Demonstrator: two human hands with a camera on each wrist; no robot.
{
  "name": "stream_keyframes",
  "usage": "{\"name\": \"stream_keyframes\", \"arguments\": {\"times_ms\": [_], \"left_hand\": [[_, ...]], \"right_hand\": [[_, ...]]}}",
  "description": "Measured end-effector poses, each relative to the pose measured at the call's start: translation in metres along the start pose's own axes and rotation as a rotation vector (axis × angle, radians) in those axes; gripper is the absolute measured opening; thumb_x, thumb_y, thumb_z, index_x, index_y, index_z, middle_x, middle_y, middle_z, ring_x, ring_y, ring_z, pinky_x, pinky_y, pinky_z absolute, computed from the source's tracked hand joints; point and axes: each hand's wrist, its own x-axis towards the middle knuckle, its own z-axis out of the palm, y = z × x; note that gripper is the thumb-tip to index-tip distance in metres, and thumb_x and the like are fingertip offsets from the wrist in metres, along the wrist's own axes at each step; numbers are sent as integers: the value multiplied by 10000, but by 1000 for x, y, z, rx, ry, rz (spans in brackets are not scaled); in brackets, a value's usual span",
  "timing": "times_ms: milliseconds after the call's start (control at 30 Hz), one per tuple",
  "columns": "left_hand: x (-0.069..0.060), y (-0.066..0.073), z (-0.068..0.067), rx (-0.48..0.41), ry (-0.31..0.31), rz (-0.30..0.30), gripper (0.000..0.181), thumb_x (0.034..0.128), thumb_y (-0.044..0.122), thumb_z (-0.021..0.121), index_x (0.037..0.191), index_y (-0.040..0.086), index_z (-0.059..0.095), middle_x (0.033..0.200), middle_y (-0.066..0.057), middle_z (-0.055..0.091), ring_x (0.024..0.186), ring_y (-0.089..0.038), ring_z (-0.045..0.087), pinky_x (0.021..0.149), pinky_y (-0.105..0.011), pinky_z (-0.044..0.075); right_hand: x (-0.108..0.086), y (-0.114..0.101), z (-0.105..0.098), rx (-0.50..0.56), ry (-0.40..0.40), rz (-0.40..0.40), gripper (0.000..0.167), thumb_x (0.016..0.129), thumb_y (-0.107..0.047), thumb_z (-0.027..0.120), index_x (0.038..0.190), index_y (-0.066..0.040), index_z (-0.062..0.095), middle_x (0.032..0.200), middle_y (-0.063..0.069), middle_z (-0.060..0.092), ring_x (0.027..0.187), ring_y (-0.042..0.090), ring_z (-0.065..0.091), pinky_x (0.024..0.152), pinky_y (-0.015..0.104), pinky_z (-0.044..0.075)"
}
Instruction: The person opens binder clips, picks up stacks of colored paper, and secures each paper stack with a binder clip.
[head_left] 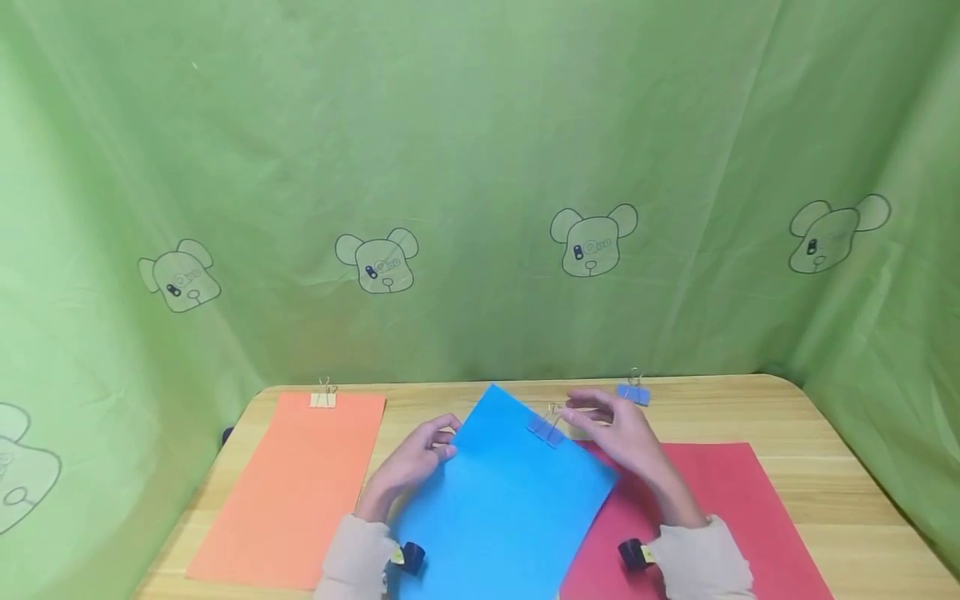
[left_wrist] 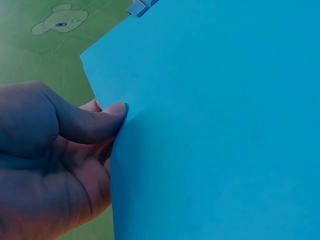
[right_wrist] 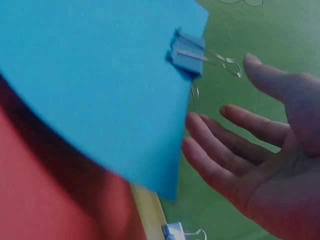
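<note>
A blue sheet of paper (head_left: 502, 492) is held up at a tilt over the middle of the table. My left hand (head_left: 420, 454) pinches its left edge between thumb and fingers, as the left wrist view also shows. A blue binder clip (right_wrist: 189, 54) is clamped on the sheet's top edge, its wire handles sticking outward. Beside those handles is my right hand (right_wrist: 260, 145), fingers spread and apart from the clip, fingertips close to the paper's edge.
An orange sheet (head_left: 292, 492) lies at the left with a pale binder clip (head_left: 323, 400) on its top edge. A red sheet (head_left: 720, 500) lies at the right, partly under the blue one. Another blue binder clip (head_left: 633, 394) stands at the table's back edge.
</note>
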Motion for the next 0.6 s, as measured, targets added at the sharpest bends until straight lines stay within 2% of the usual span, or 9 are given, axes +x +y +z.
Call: {"name": "stream_keyframes", "arguments": {"times_ms": [100, 167, 300, 433, 600], "left_hand": [[-3, -3, -8, -46, 31, -11, 210, 1006, -74, 509, 1147, 62, 586, 1131, -114, 625, 1154, -316, 592, 943, -450, 472], [-6, -5, -15, -92, 68, -24, 203, 1004, -79, 511, 1158, 36, 580, 1164, -133, 613, 1153, -315, 593, 945, -432, 473], [-13, -12, -29, -145, 178, -94, 194, 1009, -72, 506, 1171, 13, 570, 1183, -168, 612, 1138, -323, 596, 953, -444, 468], [-16, -20, -41, -194, 250, -168, 169, 1028, -47, 487, 1168, 25, 551, 1071, -148, 632, 981, -274, 610, 872, -401, 456], [-15, -31, -48, -263, 279, -222, 135, 1021, -48, 493, 1137, 12, 526, 937, -98, 583, 849, -229, 565, 789, -347, 431]], "right_hand": [[1, 2, -10, -79, 38, -9, 479, 988, -352, 704, 1354, -52, 633, 1241, 121, 700, 1157, 332, 664, 947, 389, 551], [2, 5, -21, -125, 81, -7, 453, 997, -332, 694, 1346, -49, 638, 1247, 136, 697, 1162, 351, 657, 949, 413, 548], [2, 14, -43, -184, 172, 30, 417, 1010, -280, 676, 1331, -15, 638, 1240, 186, 694, 1167, 400, 645, 970, 470, 520], [3, 22, -59, -196, 249, 55, 407, 1011, -238, 668, 1321, 24, 629, 1239, 245, 678, 1178, 445, 617, 1002, 603, 448], [11, 32, -73, -256, 302, 41, 363, 995, -141, 659, 1297, 58, 627, 1239, 291, 653, 1172, 459, 596, 978, 611, 463]]}}
